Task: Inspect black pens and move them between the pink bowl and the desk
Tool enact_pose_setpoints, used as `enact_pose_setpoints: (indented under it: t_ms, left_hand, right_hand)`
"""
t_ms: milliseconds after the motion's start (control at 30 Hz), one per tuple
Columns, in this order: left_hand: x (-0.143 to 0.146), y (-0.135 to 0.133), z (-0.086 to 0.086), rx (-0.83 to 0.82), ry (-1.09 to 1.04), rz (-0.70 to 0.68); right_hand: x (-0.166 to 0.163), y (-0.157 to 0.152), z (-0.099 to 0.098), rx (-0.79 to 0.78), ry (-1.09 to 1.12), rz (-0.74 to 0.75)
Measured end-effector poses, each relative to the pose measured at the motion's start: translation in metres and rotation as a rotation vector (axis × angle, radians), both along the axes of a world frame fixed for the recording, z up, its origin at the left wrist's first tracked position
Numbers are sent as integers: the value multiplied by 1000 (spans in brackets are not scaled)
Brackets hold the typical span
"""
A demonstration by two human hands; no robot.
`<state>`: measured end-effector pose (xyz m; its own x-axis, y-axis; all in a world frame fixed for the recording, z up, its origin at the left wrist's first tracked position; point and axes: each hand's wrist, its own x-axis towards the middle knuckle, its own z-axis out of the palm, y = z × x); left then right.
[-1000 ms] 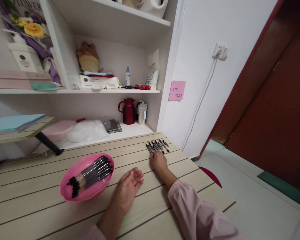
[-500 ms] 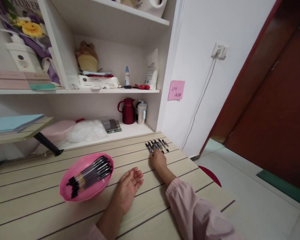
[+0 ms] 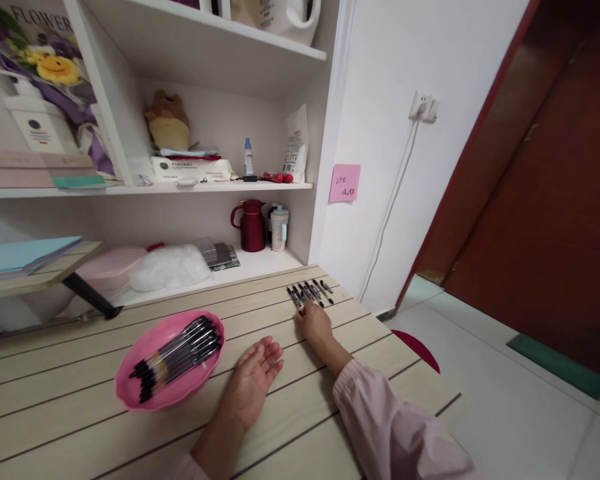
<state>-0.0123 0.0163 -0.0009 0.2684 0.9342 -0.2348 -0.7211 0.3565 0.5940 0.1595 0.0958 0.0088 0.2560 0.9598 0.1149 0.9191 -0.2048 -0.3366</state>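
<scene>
My right hand (image 3: pixel 316 327) is at the near left end of a row of short black-and-clear pen-like pieces (image 3: pixel 307 292) at the table's far right. Its fingers are curled together and touch or cover the near ends there; what they hold, if anything, is hidden. My left hand (image 3: pixel 254 377) rests palm up on the table, fingers loosely apart, with nothing in it. Left of it stands a pink bowl (image 3: pixel 125 380) with a scalloped rim. A bundle of black-tipped clear pens (image 3: pixel 180 357) lies slanted in the bowl, with a yellowish band around its middle.
The striped wooden table (image 3: pixel 290 413) ends at a right edge above the tiled floor. Behind it, a white shelf (image 3: pixel 260 263) holds a red jug (image 3: pixel 253 225), a pale cup (image 3: pixel 279 228) and a white plastic bag (image 3: pixel 170 267). A small raised stand (image 3: pixel 87 250) is at left.
The camera view has shifted slightly. My right hand has moved a little toward me from the row, showing more of the pieces. My left hand stays open in place.
</scene>
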Motion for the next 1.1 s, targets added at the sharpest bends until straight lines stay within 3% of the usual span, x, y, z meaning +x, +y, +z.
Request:
enact_pose_setpoints:
  t_ms: [300, 533, 1100]
  left_hand:
    - [0, -6, 5, 60, 54, 7]
    - [-2, -9, 5, 77, 95, 4]
    - [-2, -7, 4, 109, 125, -13]
  right_hand:
    - [8, -46, -10, -71, -141, 152]
    - [4, -42, 1, -84, -192, 167]
    - [5, -31, -2, -62, -168, 137]
